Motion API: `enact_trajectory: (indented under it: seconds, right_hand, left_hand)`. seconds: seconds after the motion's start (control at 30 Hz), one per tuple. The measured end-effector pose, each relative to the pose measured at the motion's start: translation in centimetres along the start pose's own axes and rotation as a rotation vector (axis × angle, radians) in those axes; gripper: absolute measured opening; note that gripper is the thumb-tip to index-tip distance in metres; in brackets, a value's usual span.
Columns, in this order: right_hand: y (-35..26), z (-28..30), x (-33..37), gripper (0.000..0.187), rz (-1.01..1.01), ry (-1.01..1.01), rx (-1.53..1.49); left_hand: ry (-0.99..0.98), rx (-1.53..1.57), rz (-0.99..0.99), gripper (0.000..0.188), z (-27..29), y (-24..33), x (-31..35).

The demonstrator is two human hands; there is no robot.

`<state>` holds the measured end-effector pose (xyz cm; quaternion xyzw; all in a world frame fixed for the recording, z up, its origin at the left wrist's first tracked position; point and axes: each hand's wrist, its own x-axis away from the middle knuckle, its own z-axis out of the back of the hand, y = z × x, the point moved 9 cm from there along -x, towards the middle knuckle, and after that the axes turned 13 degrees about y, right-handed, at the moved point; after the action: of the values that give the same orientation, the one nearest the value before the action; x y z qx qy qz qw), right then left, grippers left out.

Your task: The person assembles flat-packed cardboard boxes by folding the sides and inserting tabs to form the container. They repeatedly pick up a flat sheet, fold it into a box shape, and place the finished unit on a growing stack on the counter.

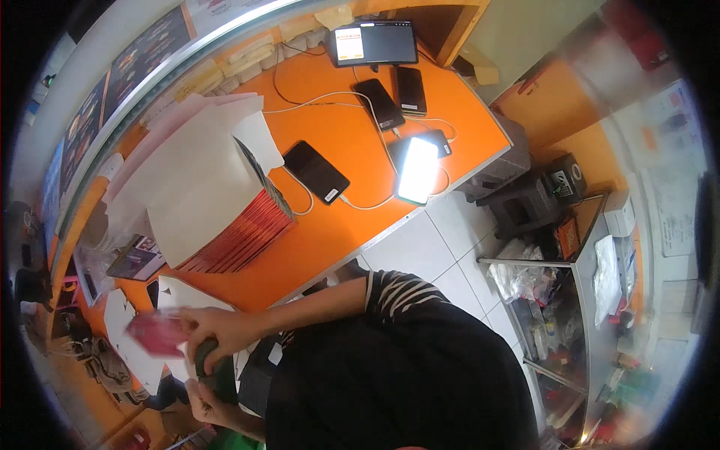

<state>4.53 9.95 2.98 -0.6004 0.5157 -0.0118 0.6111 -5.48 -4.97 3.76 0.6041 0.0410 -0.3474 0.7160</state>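
Observation:
At the lower left, my right hand (217, 330) is closed, its fingers curled against a dark green, rounded item (217, 379) whose kind I cannot make out. A pinkish-red thing (156, 334), smeared by motion, is at its fingertips. Just below, my left hand (206, 403) has bent fingers against the lower side of the green item. White flat sheets (129, 341) with small dark marks lie under and beside both hands. A tall stack of red-edged sheets or folders (244, 232) stands on the orange table (330, 244) beyond them, topped by large pale sheets (202, 172).
Several phones (317, 171) lie on the table with white cables; one has a glaring bright screen (418, 171). A tablet (375, 43) stands at the back. Right of the tiled floor (420, 244) are a dark stool (525, 202) and a glass cabinet (559, 337) holding plastic bags.

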Motion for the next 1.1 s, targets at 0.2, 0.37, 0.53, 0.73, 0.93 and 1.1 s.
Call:
enact_trajectory:
  seconds: [0.2,0.37,0.53,0.73,0.93,1.1]
  right_hand:
    - [-3.4,-0.3,-1.3,0.047,0.117,-0.101,0.221]
    - [-2.1,1.2,-0.8,0.09,-0.27,0.232,0.1]
    - [-3.6,4.7,-2.8,0.1,-0.282,0.262,0.06]
    - [-10.7,13.4,-3.8,0.069,-0.619,0.401,0.144]
    - [-12.5,23.1,-3.2,0.054,-0.516,0.723,0.03]
    - [-10.6,24.3,-5.0,0.047,-0.478,0.781,0.137]
  left_hand:
    - [0.21,-0.165,-0.157,0.031,1.6,2.0,-0.4]
    - [0.382,-0.267,-0.37,0.026,-2.7,5.9,-0.9]
    - [-0.331,-0.475,-0.707,0.043,-9.6,7.8,1.0]
    - [0.283,0.284,-0.973,0.031,-3.7,13.2,0.7]
    - [0.317,0.357,-0.551,0.026,-4.9,9.3,-3.2]
    - [0.131,0.38,-0.423,0.03,-11.2,4.8,-6.5]
